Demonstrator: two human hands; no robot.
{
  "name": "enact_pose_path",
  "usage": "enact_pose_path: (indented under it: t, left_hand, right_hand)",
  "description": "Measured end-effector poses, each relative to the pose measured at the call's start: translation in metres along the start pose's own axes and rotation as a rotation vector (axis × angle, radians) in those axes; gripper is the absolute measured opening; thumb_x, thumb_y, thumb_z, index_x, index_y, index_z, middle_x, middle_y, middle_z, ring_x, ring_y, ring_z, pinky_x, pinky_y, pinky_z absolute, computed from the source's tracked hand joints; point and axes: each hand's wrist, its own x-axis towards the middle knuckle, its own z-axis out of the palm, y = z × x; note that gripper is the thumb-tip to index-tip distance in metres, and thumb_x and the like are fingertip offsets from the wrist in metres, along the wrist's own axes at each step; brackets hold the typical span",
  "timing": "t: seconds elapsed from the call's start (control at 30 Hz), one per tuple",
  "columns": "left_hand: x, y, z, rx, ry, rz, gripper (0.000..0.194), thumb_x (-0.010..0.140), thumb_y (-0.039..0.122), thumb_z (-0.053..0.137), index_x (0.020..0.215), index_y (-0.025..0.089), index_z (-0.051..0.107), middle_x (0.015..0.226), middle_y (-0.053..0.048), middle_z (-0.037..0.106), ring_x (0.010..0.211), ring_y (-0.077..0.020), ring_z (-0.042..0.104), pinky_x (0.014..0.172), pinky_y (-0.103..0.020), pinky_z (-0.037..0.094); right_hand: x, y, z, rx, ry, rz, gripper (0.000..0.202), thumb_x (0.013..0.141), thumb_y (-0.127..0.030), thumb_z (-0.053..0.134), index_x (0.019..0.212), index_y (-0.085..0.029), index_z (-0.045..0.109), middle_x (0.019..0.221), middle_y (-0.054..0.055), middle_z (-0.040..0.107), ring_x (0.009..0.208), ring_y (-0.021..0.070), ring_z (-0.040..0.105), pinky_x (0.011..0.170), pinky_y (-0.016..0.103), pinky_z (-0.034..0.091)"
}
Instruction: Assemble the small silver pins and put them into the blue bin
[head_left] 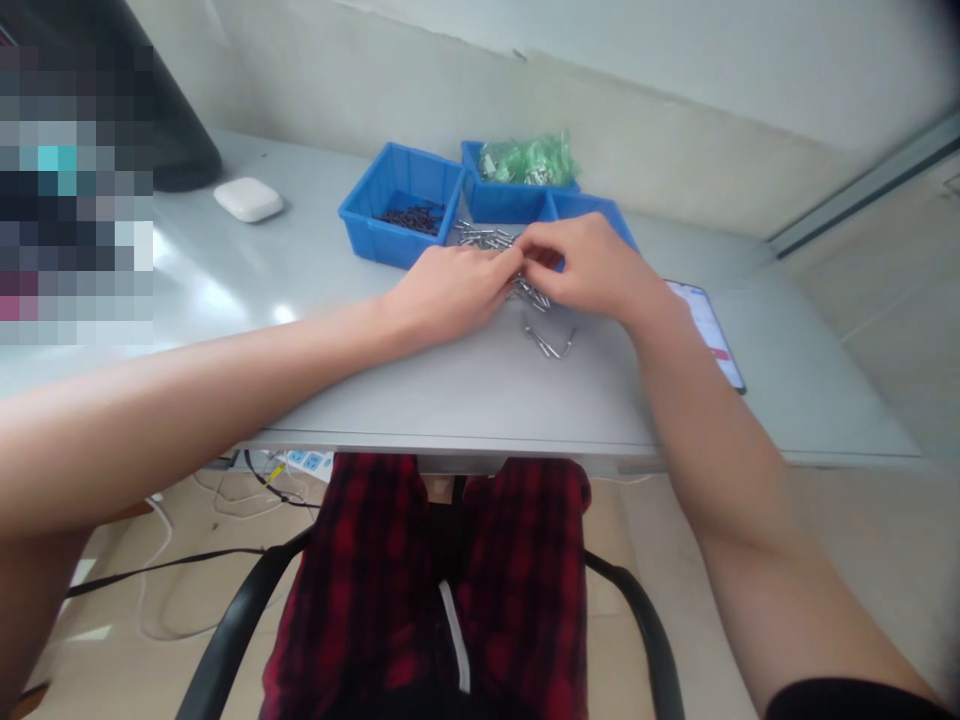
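Over a pile of small silver metal pins (486,238), my left hand (454,290) and my right hand (592,262) meet at the fingertips. The left fingers are pressed together, stretched toward the right hand. My right thumb and index finger are curled into a pinch beside them. Whatever lies between the fingertips is too small and hidden to name. More silver pieces show under and just below the hands. A few loose silver pieces (549,346) lie nearer the table's front edge.
Behind the hands stand a blue bin (365,232) with dark screws, a blue bin (510,205) with a green plastic bag (529,160), and another blue bin (592,208). A phone (709,330) lies right; a white case (248,199) sits left on the grey table (450,400).
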Motion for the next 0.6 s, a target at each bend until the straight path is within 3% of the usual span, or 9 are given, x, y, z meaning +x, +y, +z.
enact_pose_path:
  t: [0.33, 0.6]
  left_hand:
    - [-0.0017, -0.0061, 0.0067, -0.001, 0.057, 0.063, 0.035, 0.111, 0.023, 0.05, 0.133, 0.02, 0.078, 0.109, -0.01, 0.089, 0.1, -0.0277, 0.086, 0.085, -0.037, 0.063]
    - [-0.0009, -0.0026, 0.0022, 0.003, -0.025, 0.049, 0.039, 0.111, 0.022, 0.047, 0.133, 0.019, 0.08, 0.116, -0.013, 0.089, 0.104, -0.0325, 0.087, 0.087, -0.041, 0.063]
  right_hand:
    - [-0.0002, 0.0032, 0.0025, 0.022, 0.018, -0.032, 0.021, 0.094, -0.017, 0.066, 0.102, -0.026, 0.083, 0.094, 0.006, 0.084, 0.086, 0.03, 0.074, 0.083, 0.043, 0.056]
    - [-0.0005, 0.0013, 0.0013, 0.027, -0.003, 0.001, 0.021, 0.099, -0.02, 0.067, 0.108, -0.026, 0.085, 0.096, 0.007, 0.086, 0.09, 0.0317, 0.077, 0.085, 0.045, 0.057]
